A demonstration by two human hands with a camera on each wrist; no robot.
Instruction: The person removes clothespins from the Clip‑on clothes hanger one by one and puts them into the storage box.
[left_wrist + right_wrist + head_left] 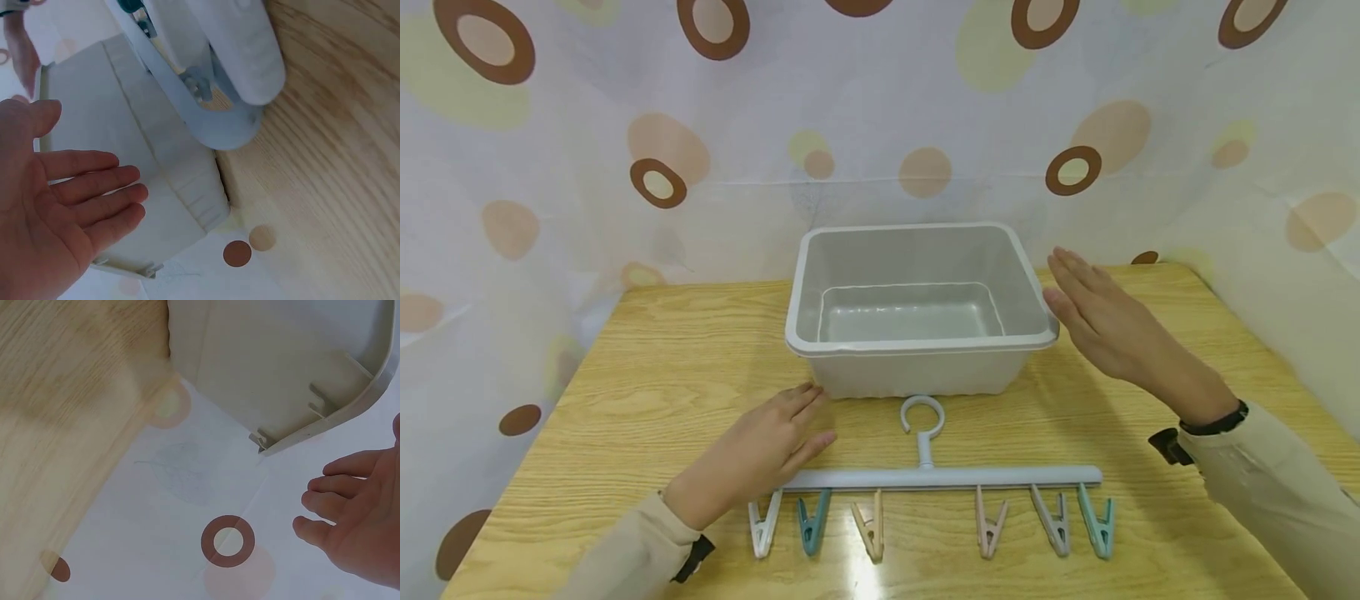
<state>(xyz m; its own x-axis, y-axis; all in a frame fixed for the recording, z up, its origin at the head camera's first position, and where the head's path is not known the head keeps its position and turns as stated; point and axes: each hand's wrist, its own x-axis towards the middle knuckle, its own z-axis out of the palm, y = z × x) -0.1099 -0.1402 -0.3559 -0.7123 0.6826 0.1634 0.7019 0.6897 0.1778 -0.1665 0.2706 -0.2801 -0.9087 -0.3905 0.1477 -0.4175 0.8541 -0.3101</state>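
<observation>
Wood-grained tabletop (pixel 677 358); rectangular grey plastic tub (pixel 917 375) near its twelve-o'clock edge (pixel 707 286), left hand (pixel 760 448) at tub's eight, right hand (pixel 1108 327) three, grips released

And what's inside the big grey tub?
Looking into the tub, I see its bare floor and back wall, with no objects. The front rim covers the nearest strip inside, so I can't tell what's there.
</observation>
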